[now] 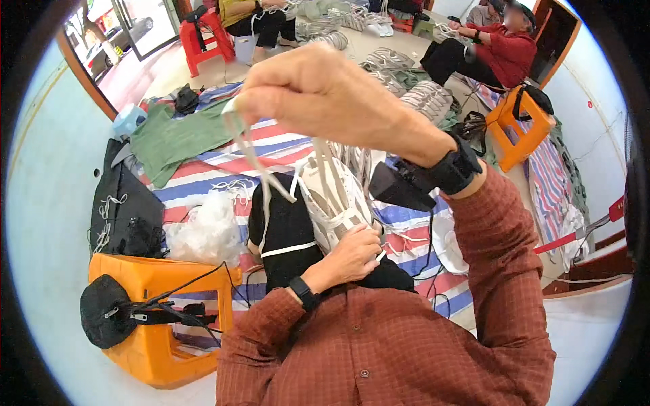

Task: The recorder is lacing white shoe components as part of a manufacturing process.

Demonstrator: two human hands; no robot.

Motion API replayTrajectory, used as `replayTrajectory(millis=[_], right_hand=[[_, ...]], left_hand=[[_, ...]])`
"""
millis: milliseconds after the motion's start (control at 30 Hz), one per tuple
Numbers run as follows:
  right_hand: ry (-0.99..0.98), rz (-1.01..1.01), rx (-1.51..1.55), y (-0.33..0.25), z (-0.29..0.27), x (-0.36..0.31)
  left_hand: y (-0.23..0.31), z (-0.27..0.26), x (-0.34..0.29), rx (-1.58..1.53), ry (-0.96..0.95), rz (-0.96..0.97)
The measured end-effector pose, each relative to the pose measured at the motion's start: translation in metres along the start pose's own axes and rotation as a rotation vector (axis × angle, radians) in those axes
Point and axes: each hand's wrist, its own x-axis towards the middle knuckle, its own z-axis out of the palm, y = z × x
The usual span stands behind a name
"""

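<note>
My right hand (pixel 318 95) is raised high in front of me, its fingers pinched shut on a pale shoelace (pixel 264 177). One loose length of the lace dangles below the fingers, and another stretch runs from the hand down to the shoe. The beige and white lace-up shoe (pixel 336 197) rests on my lap, over black trousers. Against its near end, my left hand (pixel 349 256) is closed, holding it in place; some of these fingertips are hidden. A white strap or lace (pixel 290 249) lies across my dark-clad left leg.
An orange stool (pixel 159 264) with a black pouch and cables stands at left; another orange stool (pixel 521 128) is at right. White plastic (pixel 206 230) and green cloth (pixel 179 139) lie on the striped sheet. Bundled shoes (pixel 430 101) and seated people (pixel 501 54) are farther off.
</note>
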Motion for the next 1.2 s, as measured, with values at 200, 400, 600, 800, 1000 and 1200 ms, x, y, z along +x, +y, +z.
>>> replayTrajectory(millis=[200, 400, 600, 800, 1000, 1200], right_hand=[[-0.020, 0.211, 0.121, -0.006, -0.009, -0.010], [-0.003, 0.276, 0.152, 0.003, -0.018, -0.026], [-0.280, 0.288, -0.048, -0.004, -0.028, -0.054], [-0.325, 0.218, 0.215, -0.017, -0.034, -0.070], [0.319, 0.540, 0.906, 0.033, -0.049, -0.126], [0.759, 0.566, 1.418, 0.102, -0.046, -0.223]], left_hand=[[0.019, -0.023, 0.004, -0.197, 0.078, -0.098], [0.064, -0.073, -0.005, -0.279, 0.559, -0.442], [0.098, -0.132, 0.009, 0.058, 0.991, 0.081], [0.092, -0.147, 0.032, -0.588, 0.705, -0.156], [0.050, -0.155, -0.005, -0.971, 0.372, -0.583], [-0.010, -0.174, -0.055, -0.768, 0.275, -0.879]])
